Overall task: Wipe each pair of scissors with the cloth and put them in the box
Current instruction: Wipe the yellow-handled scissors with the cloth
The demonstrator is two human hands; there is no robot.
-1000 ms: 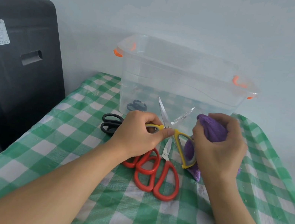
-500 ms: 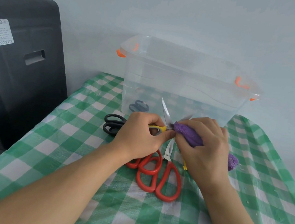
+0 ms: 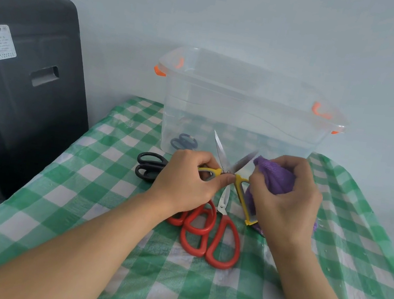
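My left hand grips one yellow handle of the yellow scissors, held above the table with blades spread open toward the box. My right hand holds the bunched purple cloth just right of the right blade, beside the other yellow handle. The clear plastic box with orange clips stands behind; a dark blue pair of scissors lies inside at its left. Two red-handled scissors lie on the tablecloth under my hands. Black scissors lie to the left, partly hidden by my left hand.
The table wears a green and white checked cloth. A large black case with a white label stands close against the table's left side. A pale wall runs behind the box.
My right hand with the cloth slid off the right blade and pulled back to the right, uncovering the blade. My left hand kept its hold on the yellow scissors.
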